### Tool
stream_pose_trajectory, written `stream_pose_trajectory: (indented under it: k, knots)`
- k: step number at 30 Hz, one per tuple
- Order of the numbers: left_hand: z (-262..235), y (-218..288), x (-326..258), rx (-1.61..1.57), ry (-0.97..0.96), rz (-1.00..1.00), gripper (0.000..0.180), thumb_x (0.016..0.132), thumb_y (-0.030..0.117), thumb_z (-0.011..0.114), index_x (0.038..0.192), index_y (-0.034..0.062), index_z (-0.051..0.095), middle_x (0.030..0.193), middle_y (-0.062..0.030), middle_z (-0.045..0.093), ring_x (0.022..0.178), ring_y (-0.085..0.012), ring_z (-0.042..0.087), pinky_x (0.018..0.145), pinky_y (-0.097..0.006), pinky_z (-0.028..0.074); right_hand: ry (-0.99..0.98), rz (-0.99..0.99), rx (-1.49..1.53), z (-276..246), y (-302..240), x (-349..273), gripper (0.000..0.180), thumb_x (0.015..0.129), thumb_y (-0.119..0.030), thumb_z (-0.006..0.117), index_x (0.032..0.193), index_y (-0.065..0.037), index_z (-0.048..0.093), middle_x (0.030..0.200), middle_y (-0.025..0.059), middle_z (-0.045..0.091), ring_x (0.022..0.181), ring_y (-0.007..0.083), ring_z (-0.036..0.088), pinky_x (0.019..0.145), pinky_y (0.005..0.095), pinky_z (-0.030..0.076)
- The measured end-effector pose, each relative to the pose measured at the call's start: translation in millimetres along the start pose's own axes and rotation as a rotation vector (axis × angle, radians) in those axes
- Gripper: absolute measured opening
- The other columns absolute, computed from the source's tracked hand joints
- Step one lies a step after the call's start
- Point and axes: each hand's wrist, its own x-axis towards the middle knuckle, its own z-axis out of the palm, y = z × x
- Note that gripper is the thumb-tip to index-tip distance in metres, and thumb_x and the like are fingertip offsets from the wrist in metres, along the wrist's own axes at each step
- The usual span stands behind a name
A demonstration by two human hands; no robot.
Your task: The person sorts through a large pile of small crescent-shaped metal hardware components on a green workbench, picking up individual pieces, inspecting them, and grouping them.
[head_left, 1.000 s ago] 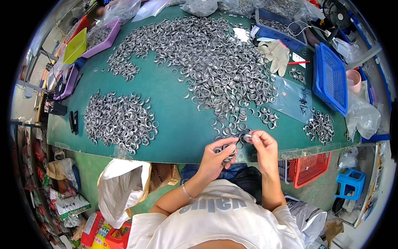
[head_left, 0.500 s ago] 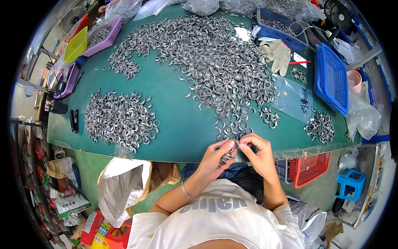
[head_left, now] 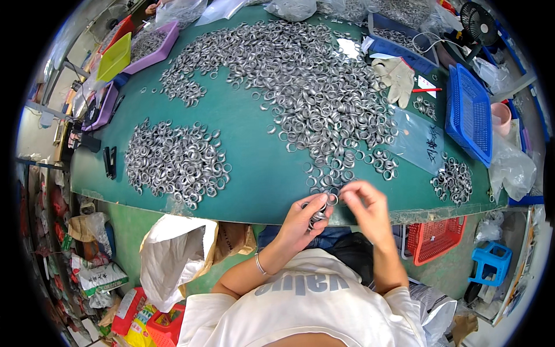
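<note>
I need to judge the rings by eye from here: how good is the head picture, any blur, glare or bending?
Head view: even daylight, soft shadows only. The right hand is slightly motion-blurred; the left hand with its stacked rings is sharper. Fisheye bends the green table edge and darkens the rim. Mild glare on the clear plastic bag.

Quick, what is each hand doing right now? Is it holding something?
Left hand: closed around a stack of metal rings.
Right hand: fingers pinched at the top ring of that stack; whether it grips it cannot be told.
</note>
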Motion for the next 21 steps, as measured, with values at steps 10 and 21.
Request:
stream_pose_trajectory:
  k: [10,21]
  knots:
    - [-61.4,41.5,-36.7,0.054,0.297,0.375,0.020,0.091,0.021,0.052,0.097,0.0023,0.055,0.074,-0.0019,0.051,0.046,-0.0032,0.037,0.035,-0.016,0.025,-0.222,-1.059,-0.186,-29.6,-165.9,62.7,0.043,0.093,-0.038,0.040,0.100,0.001,0.056,0.093,0.0141,0.060,0.084,0.0219,0.057,0.078,0.0322,0.044]
    - [-94.2,62.6,-66.3,-0.038,0.330,0.533,0.017,0.092,0.019,0.051,0.097,0.0033,0.055,0.073,-0.0017,0.051,0.046,-0.0034,0.037,0.036,-0.016,0.025,-0.439,-1.204,-0.268,-28.2,-200.4,55.9,0.038,0.091,-0.032,0.042,0.100,0.002,0.057,0.092,0.0140,0.060,0.084,0.0222,0.057,0.078,0.0323,0.045]
